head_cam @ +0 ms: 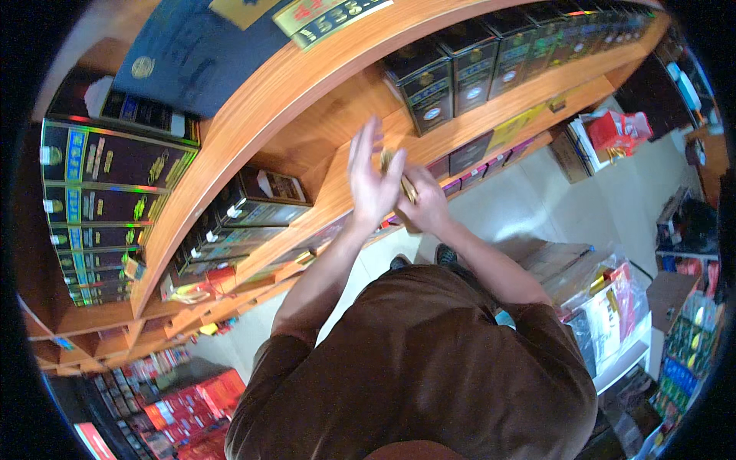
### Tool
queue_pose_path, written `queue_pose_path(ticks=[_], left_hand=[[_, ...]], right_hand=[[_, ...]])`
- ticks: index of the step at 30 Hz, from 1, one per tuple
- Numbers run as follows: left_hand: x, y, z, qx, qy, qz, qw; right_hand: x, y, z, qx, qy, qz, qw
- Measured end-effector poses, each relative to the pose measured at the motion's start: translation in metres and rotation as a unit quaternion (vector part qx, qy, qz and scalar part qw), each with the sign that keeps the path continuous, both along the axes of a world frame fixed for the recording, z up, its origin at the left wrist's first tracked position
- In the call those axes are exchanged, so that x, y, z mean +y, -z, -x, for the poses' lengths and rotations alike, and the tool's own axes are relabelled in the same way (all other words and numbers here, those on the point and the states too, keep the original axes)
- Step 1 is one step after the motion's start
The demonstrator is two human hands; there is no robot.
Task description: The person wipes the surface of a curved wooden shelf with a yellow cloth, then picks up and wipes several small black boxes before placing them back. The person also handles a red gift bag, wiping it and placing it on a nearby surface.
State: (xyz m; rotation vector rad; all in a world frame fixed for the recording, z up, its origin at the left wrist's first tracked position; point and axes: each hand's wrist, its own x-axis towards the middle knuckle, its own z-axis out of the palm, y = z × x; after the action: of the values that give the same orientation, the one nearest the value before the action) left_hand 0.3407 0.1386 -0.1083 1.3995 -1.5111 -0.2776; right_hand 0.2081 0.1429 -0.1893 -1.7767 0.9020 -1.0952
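Note:
My left hand [371, 183] is raised in front of a wooden display shelf [322, 146], fingers extended and thumb spread away from them. Motion blurs its outline. Beside it, my right hand [430, 201] grips a small gold-coloured object [409, 190], partly hidden by the fingers; its exact kind cannot be told. The two hands are very close, and whether the left touches the object is unclear. Behind them, dark boxes [428, 98] stand in a row on the shelf, with more dark boxes [270, 198] to the left.
Above, a large blue box [190, 57] and a gold price sign [328, 20] sit on the upper shelf. Maroon boxes [109, 155] line the far left. Cartons [535, 259] and a plastic-wrapped package [612, 310] stand on my right. A red bag [618, 132] rests beyond the tiled floor [517, 195].

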Motion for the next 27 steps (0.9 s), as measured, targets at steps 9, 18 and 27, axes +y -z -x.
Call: queue_pose_path(ticks=[9, 18, 27], left_hand=[[0.205, 0.013, -0.100, -0.049, -0.173, -0.055, 0.982], [0.192, -0.047, -0.190, -0.143, -0.205, 0.085, 0.965], [0.159, -0.096, -0.242, -0.370, -0.220, -0.008, 0.903]], right_hand=[[-0.065, 0.008, -0.114, 0.309, 0.101, 0.108, 0.939], [-0.010, 0.006, -0.157, 0.274, -0.008, 0.229, 0.934], [-0.023, 0.048, -0.197, 0.307, 0.165, 0.278, 0.895]])
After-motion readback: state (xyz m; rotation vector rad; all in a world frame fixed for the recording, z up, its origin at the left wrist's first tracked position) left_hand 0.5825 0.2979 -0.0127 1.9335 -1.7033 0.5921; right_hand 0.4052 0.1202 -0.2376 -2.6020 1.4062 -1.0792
